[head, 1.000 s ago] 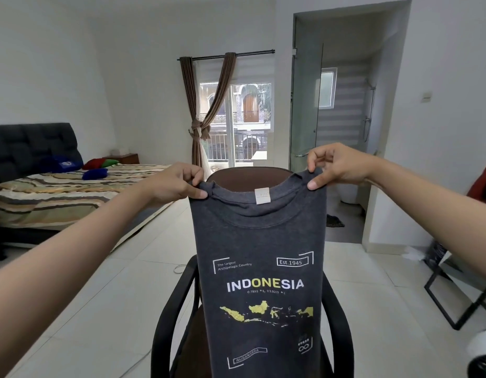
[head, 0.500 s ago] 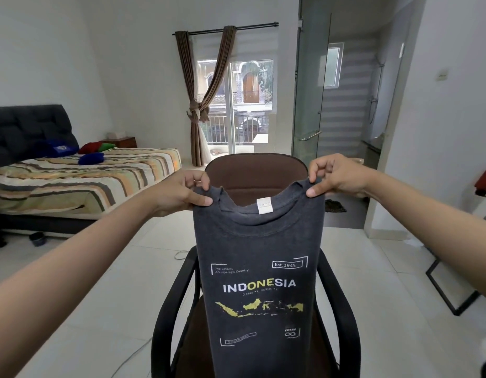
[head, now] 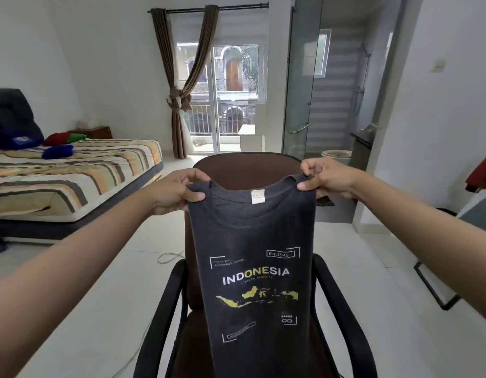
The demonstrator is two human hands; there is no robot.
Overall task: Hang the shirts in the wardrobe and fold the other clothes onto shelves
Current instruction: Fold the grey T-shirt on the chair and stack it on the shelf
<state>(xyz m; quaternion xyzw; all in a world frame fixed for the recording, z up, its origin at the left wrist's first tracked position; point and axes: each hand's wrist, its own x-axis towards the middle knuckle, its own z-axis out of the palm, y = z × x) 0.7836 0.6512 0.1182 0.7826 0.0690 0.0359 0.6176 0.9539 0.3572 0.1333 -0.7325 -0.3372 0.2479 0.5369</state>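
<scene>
Left hand (head: pixel 179 192) and right hand (head: pixel 327 178) each pinch a shoulder of the dark grey Indonesia T-shirt (head: pixel 256 268), held up over the brown office chair (head: pixel 247 170), sleeves apparently folded behind; likely mid-fold, next needs folding it down, then a shelf.

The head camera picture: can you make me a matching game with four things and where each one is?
Things:
1. dark grey T-shirt
2. blue pillow
3. brown curtain
4. brown office chair

Places:
A. on the striped bed
B. tied up beside the glass door
C. held up by the left hand and right hand
D. right behind the held shirt

Pairs: 1-C, 2-A, 3-B, 4-D
</scene>
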